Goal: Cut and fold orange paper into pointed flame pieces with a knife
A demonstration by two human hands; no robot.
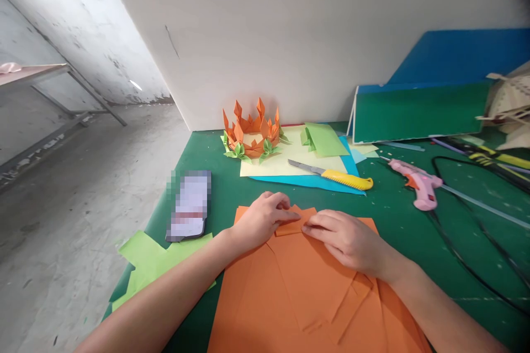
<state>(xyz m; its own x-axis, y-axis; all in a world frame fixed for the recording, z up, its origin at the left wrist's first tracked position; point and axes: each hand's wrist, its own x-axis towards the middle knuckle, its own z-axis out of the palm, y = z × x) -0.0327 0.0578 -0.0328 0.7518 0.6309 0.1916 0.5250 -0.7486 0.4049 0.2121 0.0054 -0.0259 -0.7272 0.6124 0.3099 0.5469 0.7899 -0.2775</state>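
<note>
Between my two hands lies a small folded piece of orange paper point(289, 228), on top of large orange sheets point(265, 298). My left hand point(265, 218) has its fingers curled and holds the piece's left part, thumb and fingertips pressed close together. From the other side, my right hand point(345, 237) grips the piece's right edge with its fingers bunched; the fingertips partly cover it. Below my right hand, narrow folded orange strips point(351, 306) rest on the sheets.
Behind stands an orange folded-paper crown point(252, 146) with green leaves. A yellow utility knife point(345, 177) lies on cream and blue paper. A pink glue gun point(418, 182) with its cord is at right. A phone point(190, 204) and green paper point(161, 265) are at left, near the table edge.
</note>
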